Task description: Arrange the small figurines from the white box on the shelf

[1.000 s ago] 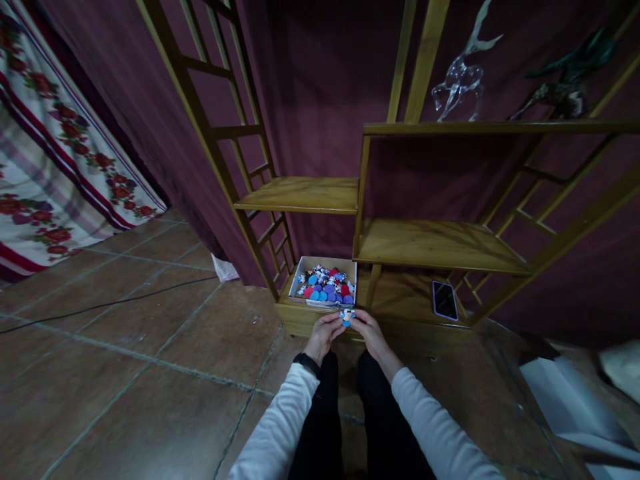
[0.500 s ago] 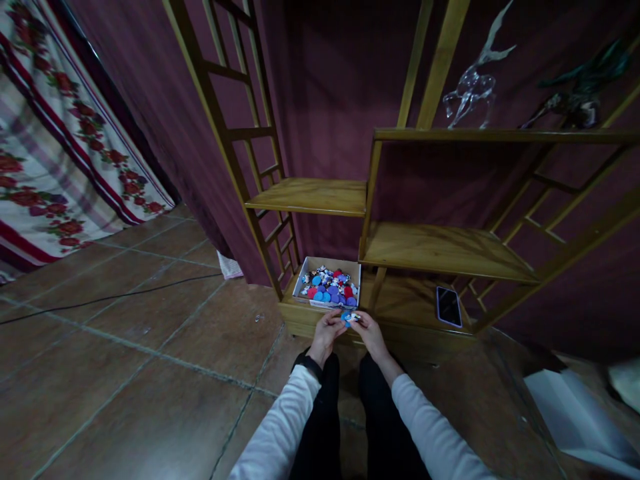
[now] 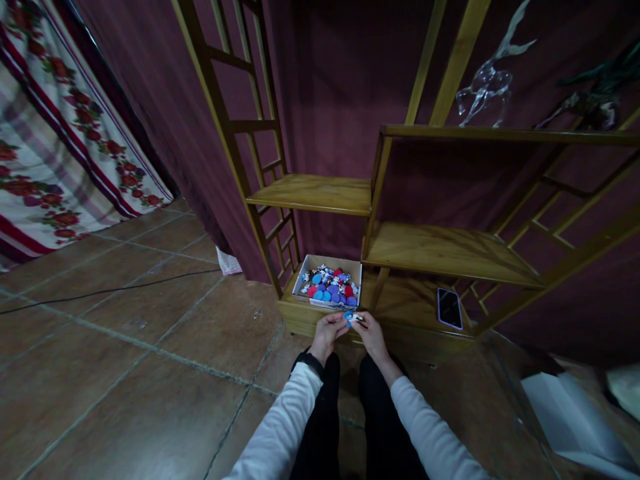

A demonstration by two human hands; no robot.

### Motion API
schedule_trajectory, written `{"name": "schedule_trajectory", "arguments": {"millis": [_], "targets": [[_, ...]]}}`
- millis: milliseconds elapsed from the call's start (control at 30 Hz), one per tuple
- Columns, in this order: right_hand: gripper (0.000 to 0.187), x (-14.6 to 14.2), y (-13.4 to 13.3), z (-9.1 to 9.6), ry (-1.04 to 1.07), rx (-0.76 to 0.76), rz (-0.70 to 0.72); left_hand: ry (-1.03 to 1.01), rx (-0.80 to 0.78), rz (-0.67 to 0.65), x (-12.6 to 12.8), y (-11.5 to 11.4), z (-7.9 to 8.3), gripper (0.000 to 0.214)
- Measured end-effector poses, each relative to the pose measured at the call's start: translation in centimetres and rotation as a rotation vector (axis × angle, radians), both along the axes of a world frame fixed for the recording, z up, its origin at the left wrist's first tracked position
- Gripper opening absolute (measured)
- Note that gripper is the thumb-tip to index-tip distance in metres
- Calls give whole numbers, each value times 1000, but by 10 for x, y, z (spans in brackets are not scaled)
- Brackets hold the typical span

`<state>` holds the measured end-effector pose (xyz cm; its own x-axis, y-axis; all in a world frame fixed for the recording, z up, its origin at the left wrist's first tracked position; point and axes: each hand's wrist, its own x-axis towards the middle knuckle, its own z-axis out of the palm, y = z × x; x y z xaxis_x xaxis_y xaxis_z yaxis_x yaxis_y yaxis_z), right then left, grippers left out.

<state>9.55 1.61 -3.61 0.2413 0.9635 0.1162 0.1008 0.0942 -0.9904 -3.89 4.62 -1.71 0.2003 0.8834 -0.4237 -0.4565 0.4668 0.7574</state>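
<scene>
My left hand and my right hand meet in front of me, both pinching one small blue-and-white toy piece. Just beyond them a white cardboard box rests on the bottom board of a wooden shelf unit. The box is filled with several small blue, red and purple pieces. I wear white sleeves and a dark wristband on the left wrist.
A phone lies on the bottom board to the right of the box. A clear glass deer figurine and a dark figurine stand on the top shelf. A black cable crosses the tiled floor. White sheets lie at the right.
The view has shifted slightly, so the shelf sits a bit further right. My hands keep working the small piece between them; it looks turned flatter than a second ago.
</scene>
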Motion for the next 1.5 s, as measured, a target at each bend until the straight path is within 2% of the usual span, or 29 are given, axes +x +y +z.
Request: {"name": "schedule_trajectory", "arguments": {"millis": [200, 467, 700, 800, 967, 1167, 1367, 1500], "targets": [[34, -2, 0, 4, 16, 10, -16, 15, -31, -13, -1, 3, -3, 22], [31, -1, 2, -3, 35, 8, -26, -4, -32, -66, -3, 7, -13, 20], [40, -4, 1, -1, 188, -35, 84, -141, -60, -118, -3, 9, -16, 35], [49, -6, -1, -1, 211, -19, 156, -165, -61, -110, -3, 9, -16, 33], [56, -8, -3, -1, 215, 6, 118, -170, -47, -110, -4, 7, -12, 27], [51, -7, -2, -2, 235, 30, 133, -151, -4, -101, -4, 4, -11, 29], [46, -3, 1, 0, 302, 51, 189, -151, 62, -203, -4, 3, -7, 35], [46, 1, -2, 6, 331, 17, 203, -148, 71, -223, -3, 4, -5, 39]]}}
